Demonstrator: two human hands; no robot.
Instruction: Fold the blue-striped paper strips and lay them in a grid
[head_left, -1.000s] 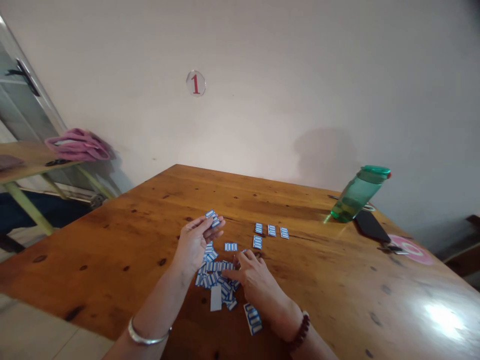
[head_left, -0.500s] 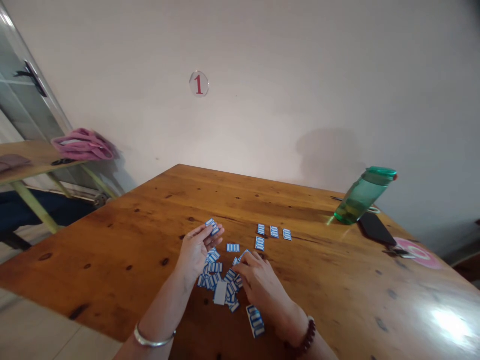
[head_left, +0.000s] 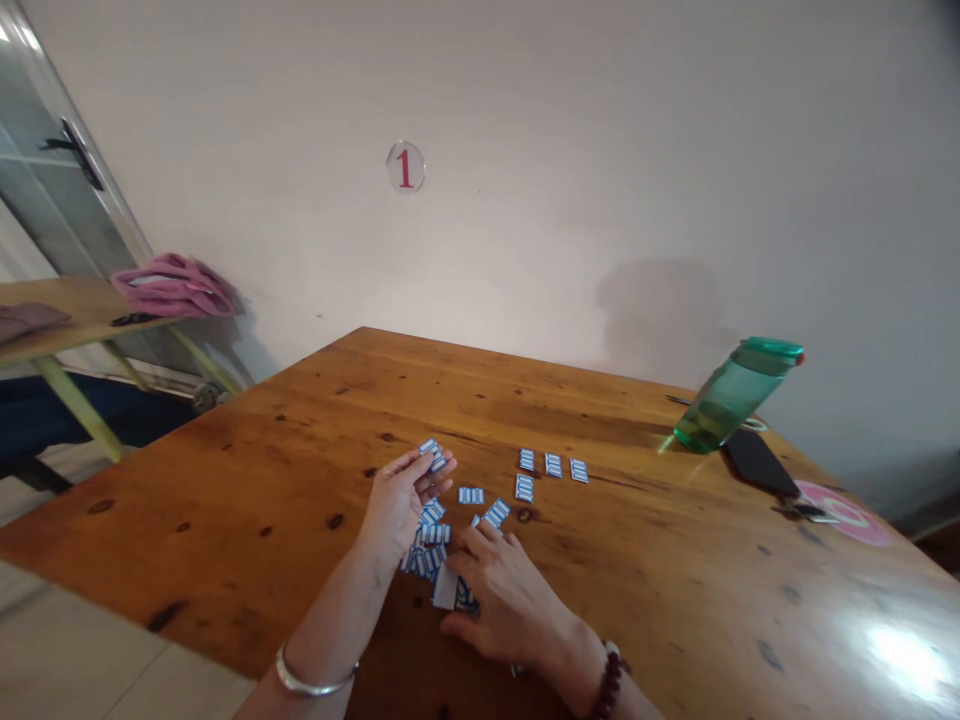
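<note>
My left hand (head_left: 397,505) is closed on small blue-and-white striped cards (head_left: 433,455), pinched above the table. Below it lies a loose pile of similar cards (head_left: 426,558). My right hand (head_left: 514,595) reaches over the pile's right side, its thumb and fingers apart around several cards. Close to its fingertips is a plain white card (head_left: 445,588), partly covered by the hand. A striped card (head_left: 497,514) lies just beyond the right fingers, and a separate one (head_left: 471,495) sits between the hands. Farther right, three cards (head_left: 553,465) form a row, with another card (head_left: 524,488) in front.
A tilted green bottle (head_left: 739,395) stands at the right of the wooden table (head_left: 300,470), beside a black phone-like slab (head_left: 759,462), keys (head_left: 810,512) and a pink round sticker (head_left: 851,515). On a side table at left lies a pink cloth (head_left: 174,285). A wall stands behind.
My right hand has moved left and nearer to me, from the pile's far right edge to the white card. The left hand keeps holding its cards. The view has shifted slightly.
</note>
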